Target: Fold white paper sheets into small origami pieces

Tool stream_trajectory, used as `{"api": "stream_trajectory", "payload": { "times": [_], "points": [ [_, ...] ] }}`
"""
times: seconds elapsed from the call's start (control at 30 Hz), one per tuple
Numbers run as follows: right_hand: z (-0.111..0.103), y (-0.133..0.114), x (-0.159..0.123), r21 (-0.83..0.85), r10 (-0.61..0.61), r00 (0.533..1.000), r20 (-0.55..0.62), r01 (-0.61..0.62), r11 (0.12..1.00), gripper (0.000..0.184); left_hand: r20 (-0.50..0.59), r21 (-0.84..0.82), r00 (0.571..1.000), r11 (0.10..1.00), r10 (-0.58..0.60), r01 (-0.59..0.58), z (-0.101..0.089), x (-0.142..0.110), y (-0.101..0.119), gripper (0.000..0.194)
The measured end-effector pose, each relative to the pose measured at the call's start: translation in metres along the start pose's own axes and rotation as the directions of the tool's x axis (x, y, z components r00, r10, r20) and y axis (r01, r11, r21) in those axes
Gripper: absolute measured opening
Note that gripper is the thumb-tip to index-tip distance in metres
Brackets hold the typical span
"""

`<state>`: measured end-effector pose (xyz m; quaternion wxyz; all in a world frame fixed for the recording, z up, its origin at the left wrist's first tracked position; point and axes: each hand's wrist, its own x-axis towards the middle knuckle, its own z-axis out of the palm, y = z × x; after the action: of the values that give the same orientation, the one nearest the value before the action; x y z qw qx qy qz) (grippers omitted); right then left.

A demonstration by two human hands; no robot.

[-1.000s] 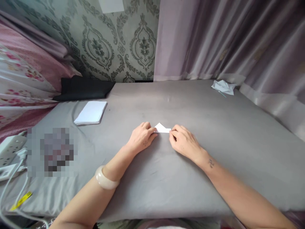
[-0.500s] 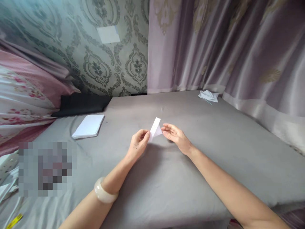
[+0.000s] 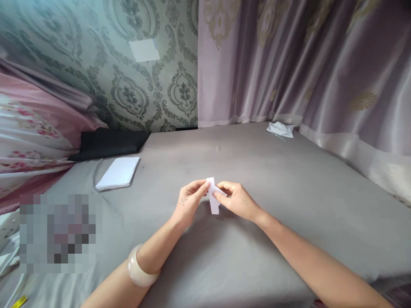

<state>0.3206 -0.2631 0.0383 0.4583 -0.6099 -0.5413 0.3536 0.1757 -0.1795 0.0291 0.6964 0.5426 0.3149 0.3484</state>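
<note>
A small folded piece of white paper (image 3: 214,207) is held between my two hands above the grey cloth surface. It shows a long narrow strip with a pointed flap sticking out to the right. My left hand (image 3: 191,199) pinches its upper left edge between thumb and fingers. On the other side, my right hand (image 3: 239,199) grips the flap, its thumb lying on the front and its fingers behind. The fingertips behind the paper are partly hidden. A pale bangle (image 3: 141,266) circles my left wrist.
A stack of white paper (image 3: 118,172) lies to the left, with a folded black cloth (image 3: 109,143) behind it. Crumpled white paper (image 3: 280,129) sits at the far right by the curtain (image 3: 257,64). White cables (image 3: 16,282) run along the left edge.
My right hand has closed on the paper; before, its fingers were apart beside it. The paper has turned, its strip now nearly upright, and both hands are slightly lower.
</note>
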Motion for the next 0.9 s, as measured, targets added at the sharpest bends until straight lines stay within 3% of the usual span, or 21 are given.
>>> {"api": "stream_trajectory", "payload": {
  "times": [0.1,0.17,0.3,0.57,0.9],
  "points": [
    [0.007,-0.001,-0.004,-0.152,-0.125,0.978,-0.166,0.1,0.983,0.016,-0.016,-0.07,0.999,0.997,-0.036,0.035,0.0,0.0,-0.001,0.021],
    [0.011,-0.001,-0.005,-0.323,-0.275,0.922,-0.272,0.181,0.929,0.015,-0.02,-0.096,0.998,0.993,-0.068,0.065,0.0,-0.001,-0.001,0.022],
    [0.017,0.003,-0.006,-0.585,-0.467,0.848,-0.249,0.253,0.771,0.013,0.007,-0.124,0.995,0.988,-0.096,0.096,0.002,-0.002,0.0,0.026],
    [0.022,0.008,-0.004,-0.722,-0.546,0.807,-0.224,0.239,0.65,0.026,0.054,-0.232,0.998,0.971,-0.035,0.047,0.002,0.0,-0.007,0.026],
    [0.027,0.008,-0.004,-0.744,-0.589,0.773,-0.235,0.247,0.621,0.033,0.059,-0.194,0.997,0.979,-0.047,0.057,0.003,-0.001,0.0,0.029]
  ]
}}
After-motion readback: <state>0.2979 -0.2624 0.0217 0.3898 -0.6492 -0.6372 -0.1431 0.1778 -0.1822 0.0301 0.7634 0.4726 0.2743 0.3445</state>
